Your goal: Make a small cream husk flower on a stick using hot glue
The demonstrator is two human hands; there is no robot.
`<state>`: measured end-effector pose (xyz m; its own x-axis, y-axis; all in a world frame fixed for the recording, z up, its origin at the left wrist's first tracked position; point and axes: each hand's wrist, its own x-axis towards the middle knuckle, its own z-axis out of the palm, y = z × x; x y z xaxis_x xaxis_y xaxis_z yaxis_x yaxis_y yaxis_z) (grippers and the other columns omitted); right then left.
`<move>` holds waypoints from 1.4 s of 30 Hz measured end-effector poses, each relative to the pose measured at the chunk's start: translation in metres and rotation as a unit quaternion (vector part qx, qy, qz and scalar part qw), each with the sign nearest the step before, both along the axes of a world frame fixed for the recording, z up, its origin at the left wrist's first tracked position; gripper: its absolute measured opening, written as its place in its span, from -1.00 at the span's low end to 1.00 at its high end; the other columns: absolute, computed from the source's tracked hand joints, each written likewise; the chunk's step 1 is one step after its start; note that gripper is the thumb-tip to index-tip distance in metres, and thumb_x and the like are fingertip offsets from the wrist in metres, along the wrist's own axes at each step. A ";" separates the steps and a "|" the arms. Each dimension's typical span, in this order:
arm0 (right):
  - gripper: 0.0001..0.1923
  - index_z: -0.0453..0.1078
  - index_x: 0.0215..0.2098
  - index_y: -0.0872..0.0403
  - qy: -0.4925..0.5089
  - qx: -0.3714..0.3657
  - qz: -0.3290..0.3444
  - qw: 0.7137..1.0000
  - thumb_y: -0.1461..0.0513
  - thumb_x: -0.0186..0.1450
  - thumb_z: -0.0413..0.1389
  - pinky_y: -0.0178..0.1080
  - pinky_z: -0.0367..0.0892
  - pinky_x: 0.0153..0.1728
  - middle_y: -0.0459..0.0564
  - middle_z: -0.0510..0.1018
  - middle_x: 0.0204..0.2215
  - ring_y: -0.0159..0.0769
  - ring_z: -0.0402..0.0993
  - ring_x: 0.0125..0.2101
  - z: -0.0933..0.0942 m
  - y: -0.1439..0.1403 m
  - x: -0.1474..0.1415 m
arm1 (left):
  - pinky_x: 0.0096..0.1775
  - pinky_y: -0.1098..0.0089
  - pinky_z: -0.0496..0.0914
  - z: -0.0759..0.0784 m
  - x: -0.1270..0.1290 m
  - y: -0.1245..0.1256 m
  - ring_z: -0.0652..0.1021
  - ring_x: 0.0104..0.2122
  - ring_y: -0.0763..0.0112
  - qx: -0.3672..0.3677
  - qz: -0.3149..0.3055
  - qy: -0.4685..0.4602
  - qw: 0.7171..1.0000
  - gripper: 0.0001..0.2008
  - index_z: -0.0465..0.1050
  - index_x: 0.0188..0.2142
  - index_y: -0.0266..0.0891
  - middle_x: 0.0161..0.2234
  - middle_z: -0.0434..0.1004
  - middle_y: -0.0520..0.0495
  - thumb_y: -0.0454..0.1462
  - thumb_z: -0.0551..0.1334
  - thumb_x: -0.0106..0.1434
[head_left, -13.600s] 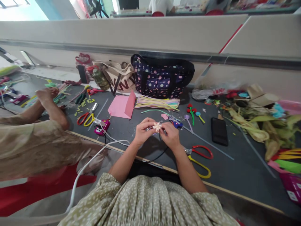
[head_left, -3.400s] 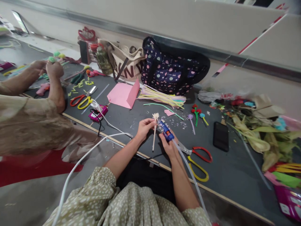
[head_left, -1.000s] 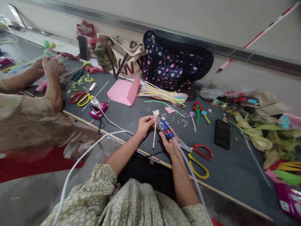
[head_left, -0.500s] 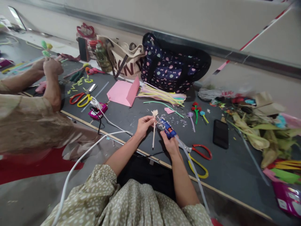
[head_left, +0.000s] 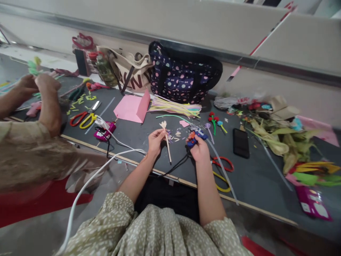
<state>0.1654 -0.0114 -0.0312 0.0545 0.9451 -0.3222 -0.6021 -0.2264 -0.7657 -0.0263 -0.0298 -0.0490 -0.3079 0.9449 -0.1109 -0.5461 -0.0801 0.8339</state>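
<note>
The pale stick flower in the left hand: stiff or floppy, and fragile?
The stick flower probably handles stiffly: pinched near its top by the left hand, its stem hangs straight, unsupported. It looks light. The small frayed head seems delicate and might crush if squeezed.

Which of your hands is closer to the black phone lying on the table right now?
Right. The right hand, holding the blue glue gun, sits just left of the black phone. The left hand, holding the flower stick, is farther left, beyond the right hand.

Blue-and-orange glue gun (head_left: 195, 137), pale tan flower stick (head_left: 167, 142), navy polka-dot bag (head_left: 183, 76), pink paper (head_left: 131, 106).
</note>
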 end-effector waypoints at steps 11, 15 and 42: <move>-0.93 0.37 -0.43 0.06 -0.005 -0.032 0.007 0.999 0.34 0.17 0.14 -0.18 0.55 -0.30 -0.10 0.56 -0.48 -0.34 0.56 -0.40 -0.004 0.027 -0.011 | -0.47 0.51 0.40 -0.002 0.000 0.002 0.50 -0.55 0.56 -0.004 0.017 0.003 1.000 -0.63 0.59 -0.30 -0.28 -0.46 0.59 -0.02 -0.10 0.49 -0.04; -0.92 0.36 -0.48 0.07 -0.058 -0.007 0.011 0.998 0.32 0.09 0.19 -0.20 0.52 -0.28 -0.09 0.56 -0.47 -0.32 0.55 -0.38 -0.005 0.018 -0.006 | -0.48 0.52 0.39 0.000 0.000 0.001 0.50 -0.56 0.57 -0.001 0.018 -0.006 1.000 -0.64 0.60 -0.31 -0.28 -0.47 0.59 -0.01 -0.11 0.50 -0.05; -0.77 0.51 -0.36 0.07 -0.770 0.374 0.232 0.463 0.29 0.36 0.03 -0.16 0.23 -0.24 0.14 0.51 -0.29 -0.13 0.32 -0.24 0.001 0.009 -0.019 | -0.50 0.50 0.43 0.004 0.004 -0.003 0.52 -0.58 0.52 -0.007 -0.019 -0.018 1.000 -0.65 0.60 -0.33 -0.32 -0.50 0.59 -0.03 -0.14 0.51 -0.06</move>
